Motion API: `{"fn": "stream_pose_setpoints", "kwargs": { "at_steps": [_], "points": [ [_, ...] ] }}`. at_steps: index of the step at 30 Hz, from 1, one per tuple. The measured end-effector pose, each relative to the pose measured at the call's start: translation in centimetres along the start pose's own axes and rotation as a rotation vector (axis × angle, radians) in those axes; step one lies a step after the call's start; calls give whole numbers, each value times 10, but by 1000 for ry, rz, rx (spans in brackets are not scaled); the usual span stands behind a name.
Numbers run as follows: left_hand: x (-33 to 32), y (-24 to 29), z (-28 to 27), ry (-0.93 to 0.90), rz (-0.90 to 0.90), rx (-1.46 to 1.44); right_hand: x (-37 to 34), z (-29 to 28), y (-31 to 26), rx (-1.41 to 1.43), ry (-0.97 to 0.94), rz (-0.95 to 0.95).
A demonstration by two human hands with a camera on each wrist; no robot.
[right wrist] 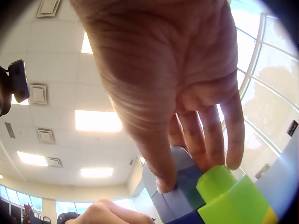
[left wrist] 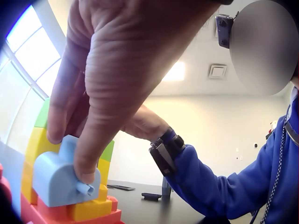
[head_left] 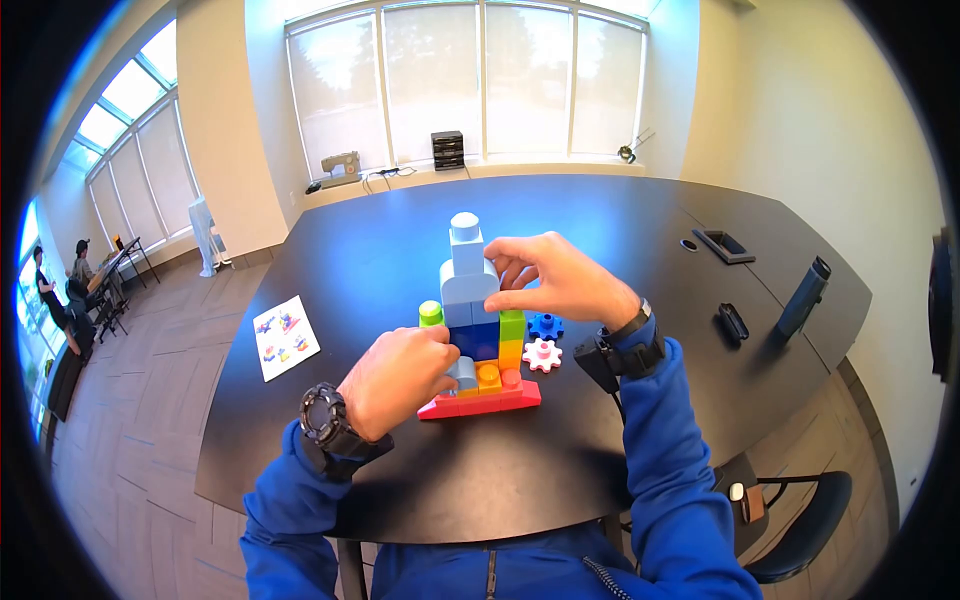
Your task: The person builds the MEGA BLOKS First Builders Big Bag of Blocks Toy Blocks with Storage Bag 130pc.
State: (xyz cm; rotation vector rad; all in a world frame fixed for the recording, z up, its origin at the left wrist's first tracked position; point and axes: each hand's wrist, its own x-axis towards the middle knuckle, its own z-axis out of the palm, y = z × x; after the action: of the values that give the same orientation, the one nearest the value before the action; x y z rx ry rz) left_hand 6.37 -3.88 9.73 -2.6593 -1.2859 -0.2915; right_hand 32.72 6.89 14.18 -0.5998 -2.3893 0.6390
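A tower of toy building blocks stands on a red base. My left hand pinches a rounded light blue block with a small peg on its side, low at the tower's front, over red and yellow blocks. Its thumb presses beside the peg. My right hand holds the upper light blue arched block from the right, thumb on its near face and fingers behind. Below are dark blue blocks. A green block tops the right column, close under the right fingers.
A blue gear and a white-and-pink gear lie right of the tower. On the left lies a picture sheet. A dark bottle and a black case are at the right. A chair stands by the table's right edge.
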Motion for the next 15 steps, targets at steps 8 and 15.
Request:
{"fn": "stream_pose_setpoints", "kwargs": {
  "at_steps": [8,15],
  "points": [
    [5,-5,17,19,10,49,7,9,17,16,80,-78],
    [7,-7,26,81,24,57,8,11,18,-21,92,-34]
  ]
}}
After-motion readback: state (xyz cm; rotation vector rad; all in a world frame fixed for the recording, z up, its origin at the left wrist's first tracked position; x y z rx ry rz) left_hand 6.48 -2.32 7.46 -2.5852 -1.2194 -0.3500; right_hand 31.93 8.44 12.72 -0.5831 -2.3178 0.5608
